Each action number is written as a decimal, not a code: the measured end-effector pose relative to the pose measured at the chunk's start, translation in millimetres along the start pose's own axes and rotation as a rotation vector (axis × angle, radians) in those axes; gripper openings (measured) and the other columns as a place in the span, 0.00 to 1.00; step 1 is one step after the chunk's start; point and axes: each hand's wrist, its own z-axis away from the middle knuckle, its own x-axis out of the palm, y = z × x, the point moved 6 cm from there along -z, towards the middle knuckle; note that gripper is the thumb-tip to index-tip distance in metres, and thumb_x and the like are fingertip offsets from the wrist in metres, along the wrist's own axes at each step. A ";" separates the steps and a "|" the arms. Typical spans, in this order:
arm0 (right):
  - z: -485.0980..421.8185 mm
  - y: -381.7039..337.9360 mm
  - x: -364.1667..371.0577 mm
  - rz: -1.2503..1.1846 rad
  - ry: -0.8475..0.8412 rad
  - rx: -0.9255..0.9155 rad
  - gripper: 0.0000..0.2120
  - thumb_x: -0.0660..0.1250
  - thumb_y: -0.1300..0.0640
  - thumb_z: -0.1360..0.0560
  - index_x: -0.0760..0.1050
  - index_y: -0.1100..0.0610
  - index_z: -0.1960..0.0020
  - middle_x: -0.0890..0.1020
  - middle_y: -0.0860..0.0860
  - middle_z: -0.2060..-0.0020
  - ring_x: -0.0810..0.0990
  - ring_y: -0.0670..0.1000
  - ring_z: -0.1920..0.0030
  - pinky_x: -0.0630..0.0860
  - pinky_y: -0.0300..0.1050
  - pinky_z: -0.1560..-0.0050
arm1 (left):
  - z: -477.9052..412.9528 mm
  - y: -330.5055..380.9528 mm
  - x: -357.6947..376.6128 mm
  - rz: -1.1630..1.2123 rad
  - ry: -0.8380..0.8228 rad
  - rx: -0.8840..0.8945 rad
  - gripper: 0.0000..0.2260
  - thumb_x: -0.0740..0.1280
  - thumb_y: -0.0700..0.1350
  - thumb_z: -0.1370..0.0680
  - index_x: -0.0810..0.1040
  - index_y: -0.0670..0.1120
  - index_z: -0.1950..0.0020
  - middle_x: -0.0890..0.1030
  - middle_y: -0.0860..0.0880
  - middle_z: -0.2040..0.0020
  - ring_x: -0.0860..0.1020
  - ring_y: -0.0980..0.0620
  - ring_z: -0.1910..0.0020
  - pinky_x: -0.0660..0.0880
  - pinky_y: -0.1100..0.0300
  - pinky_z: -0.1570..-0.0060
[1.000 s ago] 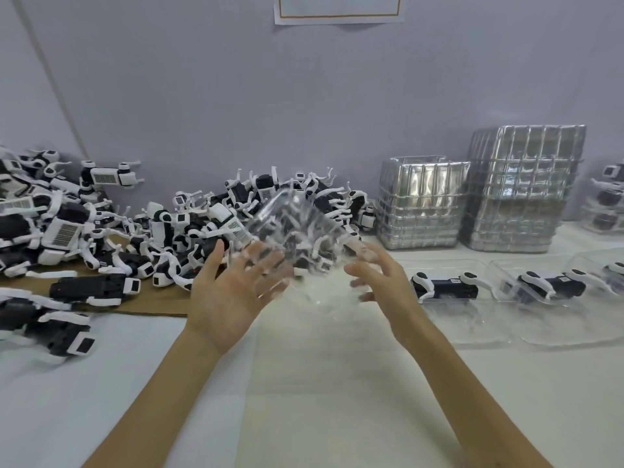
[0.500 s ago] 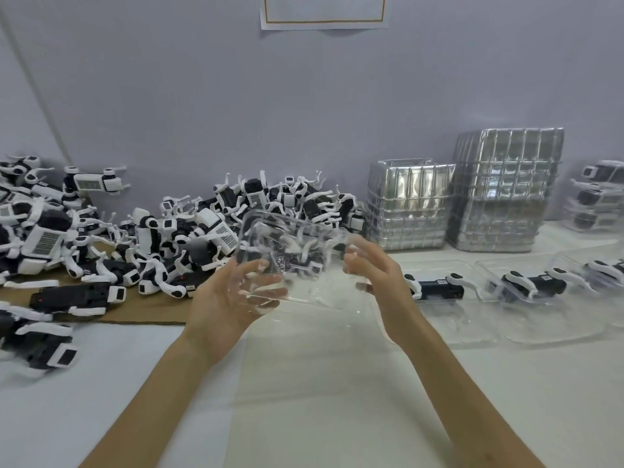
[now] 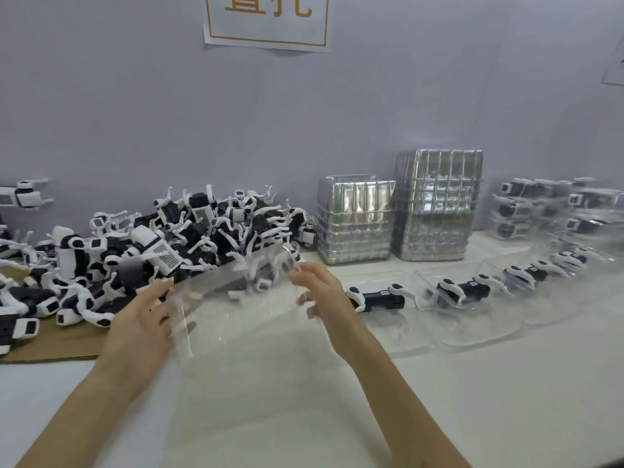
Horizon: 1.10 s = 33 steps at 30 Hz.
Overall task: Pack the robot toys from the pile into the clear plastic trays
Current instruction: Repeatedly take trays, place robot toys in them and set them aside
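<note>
Your white table fills the frame. A big heap of black-and-white plastic robot toys sits at far left on a brown cardboard sheet, the toys tangled with legs hooked over each other. Two stacks of nested clear ribbed trays stand by the wall, right of the heap. A row of filled clear trays, one toy each, runs off to the right in front of them. You hold one empty clear plastic tray tilted above the table, just in front of the heap, with nothing in it yet. Your left hand clasps its left edge, fingers round the rim. Your right hand pinches the far right corner with its fingertips; it is blurred, so the exact finger lay is unclear. Risks, my read: the thin tray flexes, so that fingertip pinch could slip and the tray drops or tips into the heap. Set down too close, it overlaps the nearest filled rim. Pulling a toy from the tangle could drag hooked neighbours off the cardboard.
</note>
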 end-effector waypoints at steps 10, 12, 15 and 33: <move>5.4 -1.3 6.4 0.294 -0.016 -0.132 0.26 0.67 0.61 0.26 0.74 0.41 0.32 0.71 0.38 0.31 0.68 0.39 0.32 0.64 0.29 0.44 | 6.3 -13.4 14.0 -0.543 -0.128 -0.032 0.21 0.79 0.48 0.35 0.83 0.50 0.44 0.86 0.50 0.45 0.84 0.50 0.45 0.76 0.47 0.48; 8.6 -5.5 13.0 0.408 -0.075 -0.241 0.23 0.68 0.61 0.27 0.79 0.40 0.37 0.73 0.37 0.32 0.67 0.36 0.31 0.61 0.28 0.39 | 5.7 -14.7 12.1 -0.553 -0.131 -0.046 0.17 0.78 0.50 0.34 0.85 0.52 0.47 0.86 0.49 0.45 0.85 0.50 0.46 0.77 0.49 0.50; 8.3 3.1 20.9 0.636 -0.174 -0.246 0.13 0.68 0.57 0.25 0.83 0.42 0.45 0.76 0.38 0.34 0.69 0.38 0.32 0.62 0.41 0.31 | 7.8 -11.2 14.2 -0.580 -0.121 -0.028 0.14 0.76 0.52 0.32 0.85 0.55 0.48 0.86 0.50 0.45 0.84 0.52 0.45 0.76 0.49 0.48; -80.1 -39.8 -18.7 0.739 0.108 -0.202 0.16 0.69 0.57 0.24 0.76 0.52 0.37 0.83 0.47 0.50 0.81 0.46 0.51 0.75 0.39 0.60 | 6.6 -13.1 17.0 -0.689 -0.040 0.010 0.06 0.68 0.45 0.20 0.83 0.51 0.46 0.87 0.54 0.52 0.83 0.52 0.48 0.75 0.53 0.45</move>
